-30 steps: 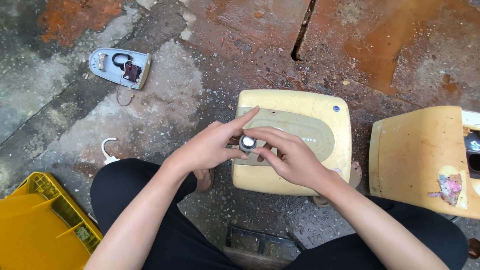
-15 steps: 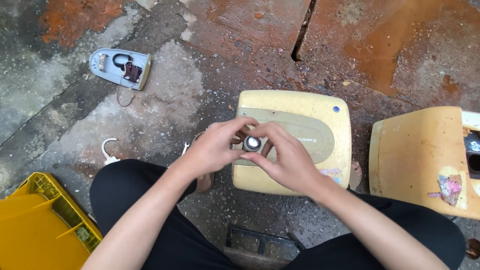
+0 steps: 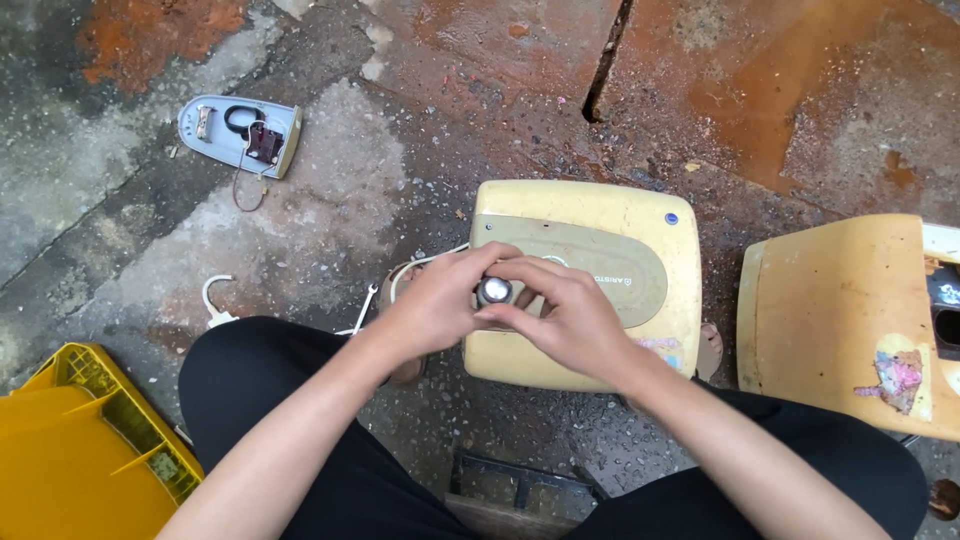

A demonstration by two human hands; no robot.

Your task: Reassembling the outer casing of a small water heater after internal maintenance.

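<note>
A yellowed plastic water-heater casing (image 3: 600,250) lies face up on the wet concrete in front of my knees. Over its near left part, both hands meet around a small round silver knob (image 3: 494,291). My left hand (image 3: 440,305) curls around the knob from the left, fingers wrapped over it. My right hand (image 3: 565,315) pinches it from the right with thumb and fingertips. Whether the knob is still attached to the casing is hidden by my fingers. A white cord (image 3: 405,275) runs out from under my left hand.
A second yellowed casing (image 3: 840,320) lies at the right. A yellow plastic crate (image 3: 90,450) sits at the bottom left. A small grey cover with wires (image 3: 240,130) lies at the upper left, a white hook-shaped piece (image 3: 215,300) near my left knee.
My left hand has closed further round the knob, its fingers now wrapped over it instead of stretched out. Both hands have stayed at the same spot on the casing.
</note>
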